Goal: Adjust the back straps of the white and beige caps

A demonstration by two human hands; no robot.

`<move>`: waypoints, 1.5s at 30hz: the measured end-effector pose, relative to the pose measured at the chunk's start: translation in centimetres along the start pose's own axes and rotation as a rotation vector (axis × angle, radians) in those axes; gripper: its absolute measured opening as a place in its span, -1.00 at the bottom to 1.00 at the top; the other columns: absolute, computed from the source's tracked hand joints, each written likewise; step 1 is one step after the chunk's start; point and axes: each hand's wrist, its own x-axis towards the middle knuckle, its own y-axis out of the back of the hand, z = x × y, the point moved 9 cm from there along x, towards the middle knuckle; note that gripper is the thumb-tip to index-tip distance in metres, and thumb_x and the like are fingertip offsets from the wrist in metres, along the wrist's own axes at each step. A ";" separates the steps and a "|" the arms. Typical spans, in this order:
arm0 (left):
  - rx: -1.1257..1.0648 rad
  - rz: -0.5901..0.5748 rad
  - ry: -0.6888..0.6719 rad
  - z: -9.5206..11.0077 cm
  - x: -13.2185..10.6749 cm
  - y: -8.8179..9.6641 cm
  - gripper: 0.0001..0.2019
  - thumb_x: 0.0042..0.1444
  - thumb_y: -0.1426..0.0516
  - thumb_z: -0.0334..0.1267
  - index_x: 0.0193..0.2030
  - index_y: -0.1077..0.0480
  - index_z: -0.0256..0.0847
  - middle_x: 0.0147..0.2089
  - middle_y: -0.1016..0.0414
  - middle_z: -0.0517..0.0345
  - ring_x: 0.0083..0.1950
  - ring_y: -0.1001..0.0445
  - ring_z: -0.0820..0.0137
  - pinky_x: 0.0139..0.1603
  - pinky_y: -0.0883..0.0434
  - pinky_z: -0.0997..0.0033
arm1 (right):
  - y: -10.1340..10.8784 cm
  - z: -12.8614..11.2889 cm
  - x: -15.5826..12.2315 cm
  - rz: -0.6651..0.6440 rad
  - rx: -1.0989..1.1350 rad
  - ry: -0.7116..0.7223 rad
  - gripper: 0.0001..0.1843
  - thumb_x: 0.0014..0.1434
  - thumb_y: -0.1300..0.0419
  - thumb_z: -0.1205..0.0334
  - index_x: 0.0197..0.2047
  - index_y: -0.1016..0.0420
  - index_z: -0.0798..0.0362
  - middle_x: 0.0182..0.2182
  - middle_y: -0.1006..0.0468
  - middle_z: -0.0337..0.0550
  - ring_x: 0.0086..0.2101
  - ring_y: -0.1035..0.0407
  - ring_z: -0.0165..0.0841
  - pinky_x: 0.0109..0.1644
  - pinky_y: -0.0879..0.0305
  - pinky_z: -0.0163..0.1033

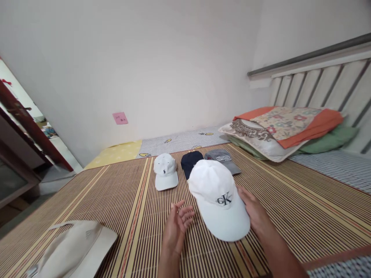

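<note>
A white cap with a black "CK" logo (pixel 218 197) sits just above the striped bamboo mat (pixel 116 193). My right hand (pixel 255 212) holds it by its right side, fingers behind the crown. My left hand (pixel 177 226) hovers open just left of the cap's brim, fingers spread, touching nothing. Behind it lie a small white cap (pixel 165 171), a navy cap (pixel 190 161) and a grey cap (pixel 222 158) in a row on the mat.
A beige cap or bag (pixel 74 249) lies at the near left. Stacked pillows (pixel 284 129) rest against the slatted headboard (pixel 324 83) at right. A pink note (pixel 119 118) is stuck on the white wall. A dark wooden door (pixel 26 131) stands at left.
</note>
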 end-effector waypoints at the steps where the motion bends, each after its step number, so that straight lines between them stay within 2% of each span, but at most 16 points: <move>1: 0.018 -0.007 0.011 -0.2 0.0 -0.1 -0.58 0.54 0.07 -0.05 0.13 -0.44 -0.35 -0.15 -0.69 -0.19 -0.19 -0.67 0.24 -0.16 -0.53 0.31 | 1.1 -0.1 0.5 0.027 0.002 0.004 -0.44 0.03 -0.49 -0.10 0.04 -0.67 -0.01 0.00 -0.76 0.00 0.08 -0.59 0.04 0.21 -0.52 0.10; 6: 0.093 -0.028 0.049 -1.3 0.0 -0.2 -0.62 0.52 0.00 -0.09 0.09 -0.47 -0.37 -0.15 -0.68 -0.16 -0.19 -0.66 0.24 -0.16 -0.54 0.32 | 5.3 0.1 2.3 0.137 -0.005 0.026 -0.48 0.06 -0.45 -0.08 0.05 -0.64 -0.03 0.01 -0.75 -0.01 0.10 -0.59 0.02 0.15 -0.58 0.07; 13: 0.121 -0.026 0.058 -2.1 0.1 0.0 -0.66 0.51 -0.04 -0.12 0.03 -0.51 -0.38 -0.19 -0.67 -0.12 -0.21 -0.65 0.26 -0.17 -0.54 0.33 | 7.9 1.1 4.4 0.201 -0.118 0.052 -0.49 0.03 -0.42 -0.06 0.00 -0.64 0.03 -0.11 -0.78 0.01 -0.05 -0.66 -0.02 0.08 -0.59 0.03; 21: 0.087 0.005 0.100 -3.3 0.4 0.0 -0.67 0.51 -0.03 -0.18 -0.09 -0.53 -0.37 -0.27 -0.66 -0.07 -0.31 -0.63 0.32 -0.26 -0.51 0.39 | 9.2 0.8 5.0 0.252 -0.369 0.109 -0.62 -0.01 -0.32 -0.01 -0.19 -0.72 0.03 -0.16 -0.78 0.07 -0.07 -0.64 0.04 0.04 -0.57 0.08; 28: 0.100 -0.019 0.105 -3.7 0.7 0.2 -0.67 0.50 -0.05 -0.16 -0.07 -0.54 -0.36 -0.25 -0.66 -0.08 -0.28 -0.65 0.31 -0.24 -0.53 0.39 | 10.6 -0.7 5.2 0.324 -0.614 0.201 -0.68 -0.09 -0.18 0.11 -0.33 -0.71 0.00 -0.24 -0.77 0.05 -0.05 -0.59 0.07 0.14 -0.45 0.12; 37: 0.138 -0.012 0.109 -3.7 0.4 0.2 -0.66 0.50 -0.06 -0.11 -0.03 -0.55 -0.36 -0.20 -0.67 -0.10 -0.22 -0.65 0.27 -0.18 -0.55 0.36 | 11.1 -1.5 4.7 0.389 -0.739 0.286 -0.65 -0.01 -0.11 0.18 -0.29 -0.72 0.01 -0.22 -0.75 0.07 -0.14 -0.58 -0.02 0.12 -0.44 0.05; 41: 0.146 -0.015 0.116 -3.7 0.1 0.1 -0.64 0.51 -0.04 -0.12 -0.07 -0.54 -0.36 -0.24 -0.66 -0.08 -0.26 -0.64 0.28 -0.22 -0.53 0.36 | 11.4 -1.8 4.2 0.428 -0.751 0.320 -0.60 0.02 -0.09 0.18 -0.19 -0.70 0.06 -0.10 -0.73 0.16 -0.01 -0.54 0.06 0.24 -0.37 0.17; 45: 0.179 -0.033 0.091 -3.1 -0.4 0.6 -0.66 0.50 -0.04 -0.14 -0.07 -0.55 -0.35 -0.24 -0.66 -0.08 -0.28 -0.63 0.30 -0.22 -0.50 0.37 | 11.3 -2.7 2.5 0.504 -0.706 0.368 -0.46 0.08 -0.05 0.15 0.02 -0.64 0.20 0.07 -0.65 0.29 0.14 -0.47 0.09 0.34 -0.28 0.22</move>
